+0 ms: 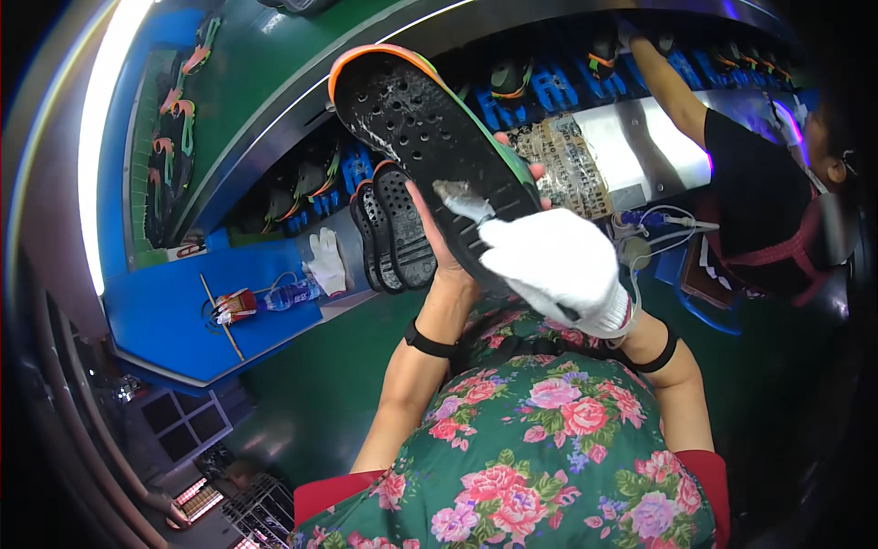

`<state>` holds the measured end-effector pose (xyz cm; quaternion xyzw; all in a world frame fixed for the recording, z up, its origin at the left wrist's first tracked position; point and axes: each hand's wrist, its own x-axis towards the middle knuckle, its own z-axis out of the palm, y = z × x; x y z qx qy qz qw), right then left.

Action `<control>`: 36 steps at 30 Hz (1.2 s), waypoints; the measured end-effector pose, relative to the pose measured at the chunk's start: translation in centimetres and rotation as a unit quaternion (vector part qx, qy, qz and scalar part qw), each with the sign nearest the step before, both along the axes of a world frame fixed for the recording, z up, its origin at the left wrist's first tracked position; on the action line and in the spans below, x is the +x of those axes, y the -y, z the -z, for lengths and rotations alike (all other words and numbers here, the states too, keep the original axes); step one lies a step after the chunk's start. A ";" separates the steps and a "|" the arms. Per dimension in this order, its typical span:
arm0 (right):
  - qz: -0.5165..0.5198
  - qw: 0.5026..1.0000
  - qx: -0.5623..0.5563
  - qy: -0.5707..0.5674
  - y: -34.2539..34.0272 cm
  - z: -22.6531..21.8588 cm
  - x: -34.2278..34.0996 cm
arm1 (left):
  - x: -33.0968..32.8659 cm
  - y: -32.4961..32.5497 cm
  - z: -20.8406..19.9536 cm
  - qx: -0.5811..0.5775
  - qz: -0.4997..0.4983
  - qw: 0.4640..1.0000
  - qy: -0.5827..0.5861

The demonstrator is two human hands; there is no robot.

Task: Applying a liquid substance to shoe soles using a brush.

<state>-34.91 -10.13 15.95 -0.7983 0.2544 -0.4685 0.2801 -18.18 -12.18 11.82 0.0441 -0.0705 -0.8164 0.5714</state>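
A large black shoe sole (430,151) with holes through its front half and an orange and green rim is tilted up in front of me. My left hand (446,256) is closed round it, thumb along the left edge and fingertips showing past the right edge. In a white knit glove, my right hand (560,261) grips a brush (465,201), its bristles against the sole's inner face. Whitish wet streaks mark that face. Just left of my left hand, several similar black soles (402,224) stand side by side.
A blue side table (174,334) holds a plastic bottle (291,295), a red box (240,306) with a stick, and a white glove (326,261). Ahead, a conveyor line carries shoe parts on blue holders (553,84). On the right, another person (764,169) reaches toward it.
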 end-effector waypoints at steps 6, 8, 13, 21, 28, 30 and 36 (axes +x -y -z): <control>0.010 0.993 0.086 0.076 -0.3 0.4 -0.3 | 0.3 0.5 0.7 -0.016 0.034 0.999 -0.034; 0.021 0.999 0.038 0.019 -0.8 0.9 -0.5 | 0.1 1.0 0.6 -0.023 0.040 0.996 -0.080; -0.046 0.994 0.058 0.085 -1.3 -0.4 0.0 | 0.4 1.1 0.6 -0.038 0.019 0.995 -0.093; 0.035 0.997 0.050 0.055 -1.5 0.7 -0.8 | 0.2 1.4 0.8 -0.021 0.005 0.999 -0.050; 0.009 0.998 0.045 0.039 -1.8 1.5 0.0 | -0.6 1.7 1.6 -0.023 0.059 0.996 -0.062; 0.000 0.997 0.052 0.061 -2.3 1.7 0.5 | -0.7 2.0 2.2 -0.047 0.052 0.997 -0.039; 0.016 0.997 0.069 0.033 -1.5 1.4 -1.4 | -1.1 1.6 2.4 -0.018 0.047 0.996 -0.071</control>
